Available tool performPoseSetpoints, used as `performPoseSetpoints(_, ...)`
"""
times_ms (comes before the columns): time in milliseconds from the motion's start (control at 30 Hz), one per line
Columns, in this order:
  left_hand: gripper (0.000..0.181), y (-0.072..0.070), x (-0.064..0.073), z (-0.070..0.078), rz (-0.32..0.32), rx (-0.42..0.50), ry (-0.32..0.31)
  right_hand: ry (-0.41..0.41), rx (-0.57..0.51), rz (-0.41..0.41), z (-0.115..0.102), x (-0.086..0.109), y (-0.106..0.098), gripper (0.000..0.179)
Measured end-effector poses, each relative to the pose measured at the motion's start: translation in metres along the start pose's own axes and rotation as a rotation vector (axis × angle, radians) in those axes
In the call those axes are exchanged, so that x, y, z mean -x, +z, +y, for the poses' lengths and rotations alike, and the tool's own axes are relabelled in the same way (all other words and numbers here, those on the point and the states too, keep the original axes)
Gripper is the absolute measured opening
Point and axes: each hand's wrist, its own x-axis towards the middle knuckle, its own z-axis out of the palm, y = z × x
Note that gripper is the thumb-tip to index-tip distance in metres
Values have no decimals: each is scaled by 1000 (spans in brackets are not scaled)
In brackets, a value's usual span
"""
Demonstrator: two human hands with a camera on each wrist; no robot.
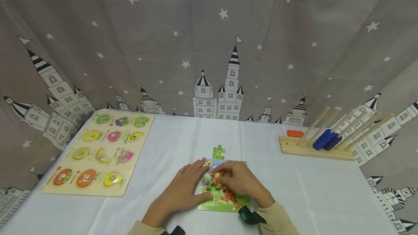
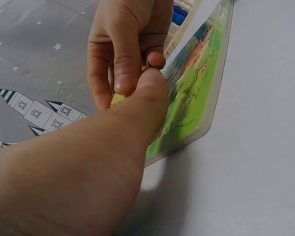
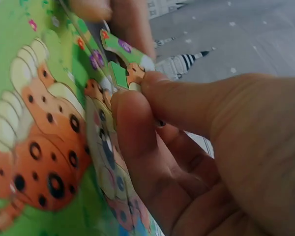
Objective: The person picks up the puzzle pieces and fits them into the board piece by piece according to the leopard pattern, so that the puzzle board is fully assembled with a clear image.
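Observation:
A jigsaw puzzle with a spotted orange animal on green lies flat on the white table in front of me. My left hand rests along its left edge, fingers extended and thumb laid on its surface. Over the middle of the picture, my right hand pinches a puzzle piece between thumb and forefinger. This piece is green with flowers and an orange patch; in the right wrist view it is tilted against the picture. Whether it sits in its slot I cannot tell. Another green puzzle piece lies just beyond the puzzle's top edge.
At the left lies a wooden fruit board with several knobbed fruit pieces. A wooden peg stand at the right carries blue rings and purple rings, with an orange block behind it. A grey castle-print curtain hangs behind the table.

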Motion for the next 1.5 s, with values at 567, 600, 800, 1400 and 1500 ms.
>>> performPoseSetpoints(567,51,6,-1,1,119,-37,30,62,154,113,-9,1,13,11)
performPoseSetpoints(600,50,6,-1,1,124,-37,29,63,161,118,-9,1,13,11)
performPoseSetpoints(800,49,7,-3,2,142,-50,6,84,158,143,-9,0,15,12)
performPoseSetpoints(1400,44,8,-4,8,179,-35,-43,108,217,191,-10,0,23,16)
performPoseSetpoints(1500,43,9,-4,9,190,-22,-58,109,217,185,-10,0,24,16)
